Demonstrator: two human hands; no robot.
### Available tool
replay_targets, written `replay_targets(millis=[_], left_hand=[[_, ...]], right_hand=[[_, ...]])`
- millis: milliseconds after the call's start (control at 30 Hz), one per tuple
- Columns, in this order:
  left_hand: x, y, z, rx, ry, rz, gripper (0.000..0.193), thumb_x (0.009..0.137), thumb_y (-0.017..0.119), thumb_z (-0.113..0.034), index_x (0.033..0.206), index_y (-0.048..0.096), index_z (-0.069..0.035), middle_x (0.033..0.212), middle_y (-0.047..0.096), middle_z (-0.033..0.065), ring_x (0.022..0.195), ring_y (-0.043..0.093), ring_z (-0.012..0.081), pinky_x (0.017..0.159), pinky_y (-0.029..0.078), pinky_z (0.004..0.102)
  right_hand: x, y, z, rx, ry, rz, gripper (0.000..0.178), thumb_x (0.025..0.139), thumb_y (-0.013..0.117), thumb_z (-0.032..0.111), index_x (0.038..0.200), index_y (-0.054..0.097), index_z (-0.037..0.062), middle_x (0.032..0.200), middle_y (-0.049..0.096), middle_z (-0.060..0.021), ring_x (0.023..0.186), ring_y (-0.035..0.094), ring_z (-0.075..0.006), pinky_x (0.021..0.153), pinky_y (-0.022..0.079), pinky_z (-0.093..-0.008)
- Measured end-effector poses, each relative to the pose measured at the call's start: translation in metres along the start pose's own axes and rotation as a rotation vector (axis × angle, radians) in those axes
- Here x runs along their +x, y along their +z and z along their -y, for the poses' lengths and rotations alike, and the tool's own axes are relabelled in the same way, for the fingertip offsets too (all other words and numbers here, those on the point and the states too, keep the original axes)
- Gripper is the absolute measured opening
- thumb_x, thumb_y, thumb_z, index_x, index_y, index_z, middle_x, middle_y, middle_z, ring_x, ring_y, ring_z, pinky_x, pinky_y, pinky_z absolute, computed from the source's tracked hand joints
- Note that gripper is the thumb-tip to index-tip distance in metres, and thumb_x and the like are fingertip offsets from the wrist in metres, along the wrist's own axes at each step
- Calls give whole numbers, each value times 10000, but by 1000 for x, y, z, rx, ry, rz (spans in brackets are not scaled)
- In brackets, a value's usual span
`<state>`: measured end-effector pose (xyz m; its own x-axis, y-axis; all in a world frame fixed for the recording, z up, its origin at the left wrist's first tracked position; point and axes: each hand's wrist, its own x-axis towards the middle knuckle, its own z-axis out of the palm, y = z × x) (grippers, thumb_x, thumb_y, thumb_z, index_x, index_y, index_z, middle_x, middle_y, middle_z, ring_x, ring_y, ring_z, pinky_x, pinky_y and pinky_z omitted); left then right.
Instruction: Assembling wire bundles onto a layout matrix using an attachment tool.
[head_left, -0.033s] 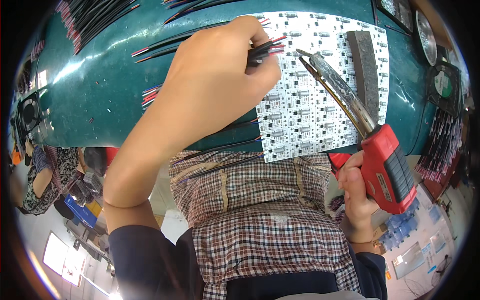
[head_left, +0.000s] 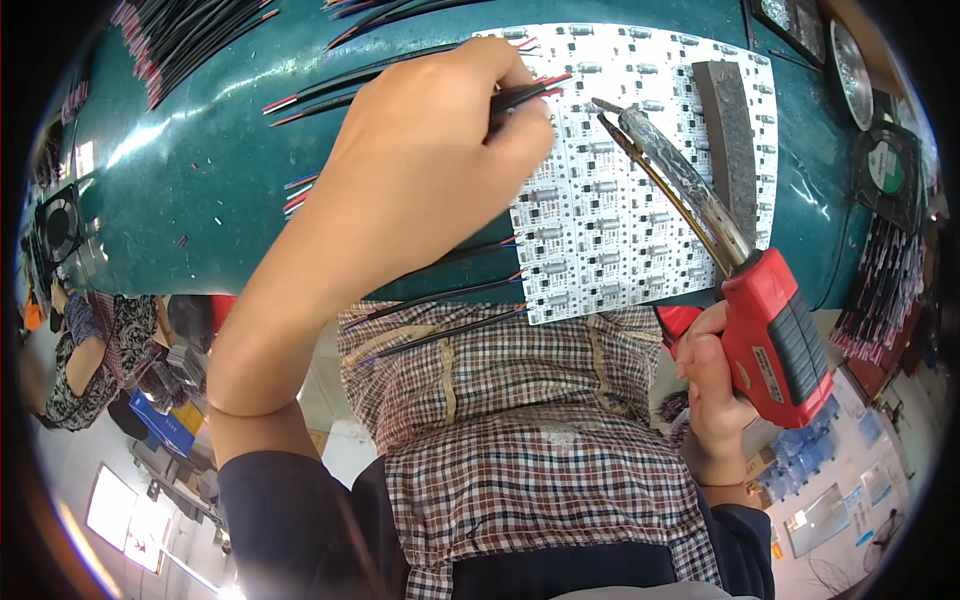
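Note:
Black-sheathed wires (head_left: 530, 92) with bared red ends are pinched between the thumb and fingers of my left hand (head_left: 440, 130). They lie over the upper left part of a white circuit board panel (head_left: 625, 240) covered in small components. My right hand (head_left: 712, 375) grips the red handle of a soldering gun (head_left: 775, 335). Its long metal barrel slants up and left across the panel, and the dark tip sits a little to the right of the held wire ends, apart from them. More black wires (head_left: 450, 295) stick out from the panel's left edge.
A dark grey bar (head_left: 730, 150) rests on the panel's right side. Bundles of black wires (head_left: 190, 40) lie at the far left of the green table (head_left: 230, 220). At the right are a metal dish (head_left: 851, 75), a small fan (head_left: 888, 170) and a hanging wire bunch (head_left: 880, 290).
My left hand has shifted slightly left, and fewer wire ends show beyond its fingertips. The soldering gun and my right hand have stayed in place.

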<state>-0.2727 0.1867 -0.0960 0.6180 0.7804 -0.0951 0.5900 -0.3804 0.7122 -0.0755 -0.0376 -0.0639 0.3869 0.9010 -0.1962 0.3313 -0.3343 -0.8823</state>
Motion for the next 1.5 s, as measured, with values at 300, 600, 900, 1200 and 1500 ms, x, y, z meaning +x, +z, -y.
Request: replay_targets(millis=[300,600,900,1200,1500], left_hand=[[-3,-11,-7,171,176,-295,143,974,629,-111,1016,651,24,756,663,65,672,596,107,610,459,251],[-31,9,-19,-8,-58,-138,114,880,751,-86,899,657,-26,641,578,17,565,474,49,533,387,216],[-29,24,-10,60,12,-181,227,821,797,-171,848,632,-18,634,604,61,500,529,155,511,422,275],[-28,27,-6,111,51,-202,239,815,801,-183,838,633,-14,649,630,80,507,563,191,526,442,299],[-26,29,-6,133,71,-201,233,803,800,-177,832,643,-8,662,646,98,528,596,223,541,463,316]], right_hand=[[-3,-3,1,26,24,13,150,938,612,102,959,534,-25,723,520,-56,539,464,-96,486,370,-240],[-14,-8,-3,-65,46,73,235,932,643,135,1083,584,-35,741,554,-40,585,489,-84,540,402,-238],[-13,-10,-6,-162,90,125,269,771,789,26,1033,731,14,911,724,-99,773,704,-241,709,546,-340],[-12,-11,-11,-213,70,148,296,762,797,24,1049,729,17,955,729,-99,820,705,-253,745,544,-358],[-14,-10,-2,-227,-16,150,88,934,604,60,1002,602,3,746,569,-21,644,523,-96,584,432,-259]])
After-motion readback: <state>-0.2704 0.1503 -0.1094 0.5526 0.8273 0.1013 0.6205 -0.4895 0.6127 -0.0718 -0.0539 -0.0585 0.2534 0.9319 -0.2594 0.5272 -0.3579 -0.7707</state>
